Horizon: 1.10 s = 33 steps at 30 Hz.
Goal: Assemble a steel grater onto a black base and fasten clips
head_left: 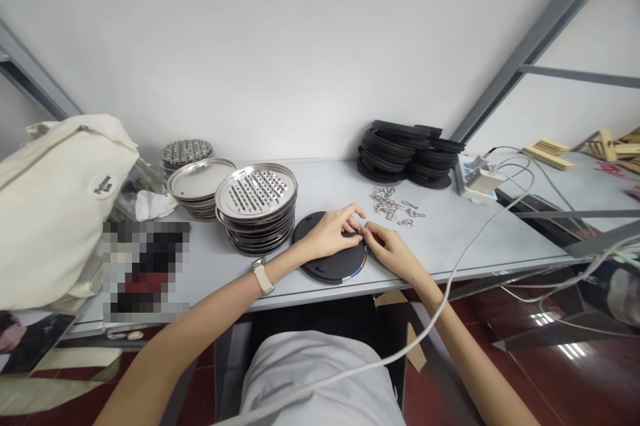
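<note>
A round black disc (325, 267) with a strip of coloured edge lies on the table in front of me. My left hand (333, 231) rests over it, thumb and fingers pinched at its right rim. My right hand (387, 247) meets the left there, its fingertips closed on a small silvery piece, apparently a metal clasp, mostly hidden by the fingers. Just beyond my right hand lies a loose heap of small metal clasps (387, 205). To the left of the disc stands a stack of round metal grater plates (257, 193).
Behind are a stack of plain metal discs (200, 179), more grater plates (185, 151) and stacked black discs (395, 146). A cream bag (60, 199) sits at the left. A power strip (477, 179) stands at right; a white cable (453, 273) hangs across my right forearm.
</note>
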{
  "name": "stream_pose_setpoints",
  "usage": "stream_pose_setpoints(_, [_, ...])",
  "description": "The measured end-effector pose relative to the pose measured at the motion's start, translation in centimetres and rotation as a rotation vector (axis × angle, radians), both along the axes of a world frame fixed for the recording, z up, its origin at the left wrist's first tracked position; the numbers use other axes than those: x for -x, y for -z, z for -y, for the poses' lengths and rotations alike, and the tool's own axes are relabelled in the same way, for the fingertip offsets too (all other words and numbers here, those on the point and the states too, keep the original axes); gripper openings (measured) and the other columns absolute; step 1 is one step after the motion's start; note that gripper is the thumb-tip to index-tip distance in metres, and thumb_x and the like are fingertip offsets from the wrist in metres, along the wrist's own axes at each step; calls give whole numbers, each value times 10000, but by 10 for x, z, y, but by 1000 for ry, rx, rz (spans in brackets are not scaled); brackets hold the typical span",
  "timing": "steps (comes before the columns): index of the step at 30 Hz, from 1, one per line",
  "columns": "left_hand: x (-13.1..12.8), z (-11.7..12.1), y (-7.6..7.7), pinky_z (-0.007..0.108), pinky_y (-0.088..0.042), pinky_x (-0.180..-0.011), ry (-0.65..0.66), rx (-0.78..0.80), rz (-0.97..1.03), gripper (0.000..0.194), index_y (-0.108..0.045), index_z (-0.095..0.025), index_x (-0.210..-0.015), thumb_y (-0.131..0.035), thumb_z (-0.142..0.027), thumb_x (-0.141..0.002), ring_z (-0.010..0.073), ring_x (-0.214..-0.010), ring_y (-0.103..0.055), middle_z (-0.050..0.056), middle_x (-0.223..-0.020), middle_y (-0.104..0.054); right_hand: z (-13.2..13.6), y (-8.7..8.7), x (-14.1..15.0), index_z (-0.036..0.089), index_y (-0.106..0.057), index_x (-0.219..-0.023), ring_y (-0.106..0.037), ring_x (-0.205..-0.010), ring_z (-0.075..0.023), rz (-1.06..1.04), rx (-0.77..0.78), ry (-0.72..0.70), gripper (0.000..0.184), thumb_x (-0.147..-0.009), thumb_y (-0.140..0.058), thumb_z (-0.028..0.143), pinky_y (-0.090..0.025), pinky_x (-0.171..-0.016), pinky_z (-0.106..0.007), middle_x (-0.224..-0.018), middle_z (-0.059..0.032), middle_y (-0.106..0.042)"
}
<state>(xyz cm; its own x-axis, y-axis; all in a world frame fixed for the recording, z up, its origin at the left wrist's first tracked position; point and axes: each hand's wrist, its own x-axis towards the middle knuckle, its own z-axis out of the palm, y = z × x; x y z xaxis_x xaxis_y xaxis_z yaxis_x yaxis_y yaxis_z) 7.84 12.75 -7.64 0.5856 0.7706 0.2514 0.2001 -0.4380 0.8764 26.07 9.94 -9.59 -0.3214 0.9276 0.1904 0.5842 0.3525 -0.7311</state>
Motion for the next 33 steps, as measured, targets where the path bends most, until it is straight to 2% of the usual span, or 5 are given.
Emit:
stream_pose_setpoints(5, [0, -1, 1, 220, -513, -719, 10, 18, 19, 353, -530, -200, -1069, -624, -128, -736, 119, -770, -656, -14, -815, -673, -1, 0, 0, 203, -393, -697, -354, -559, -124, 22, -14, -6, 300, -955, -374, 356, -288, -549, -260, -596, 41, -375])
stream_pose_setpoints(13, [0, 1, 0, 231, -504, -745, -12, 4, 2, 364, -522, -198, -1090, -622, -137, -745, 121, -787, -648, 2, -842, -676, 0, 1, -3, 210, -341, -673, -337, -557, -120, 24, -18, 2, 330, -957, -375, 375, -280, -540, -255, -589, 48, -341])
stream_pose_setpoints(20, [0, 1, 2, 224, -491, -717, -39, -106, -39, 344, -538, -194, -1042, -657, -173, -720, 78, -713, -599, 32, -1065, -594, 0, -1, -1, 202, -377, -679, -354, -553, -118, 29, -24, -4, 335, -961, -376, 382, -288, -543, -254, -580, 46, -371])
stream_pose_setpoints(26, [-1, -1, 3, 201, -476, -664, -12, -91, -46, 304, -542, -190, -1014, -644, -175, -728, 98, -737, -604, 9, -942, -633, 0, 0, -3, 199, -386, -677, -350, -551, -113, 1, -17, -27, 331, -952, -388, 383, -286, -531, -247, -590, 44, -382])
stream_pose_setpoints(33, [-1, 1, 1, 229, -503, -727, -8, -59, -43, 301, -539, -196, -1030, -633, -175, -745, 122, -796, -643, 18, -964, -670, 1, -2, -2, 199, -388, -676, -347, -548, -115, 5, -10, -10, 320, -946, -391, 371, -280, -526, -251, -586, 41, -373])
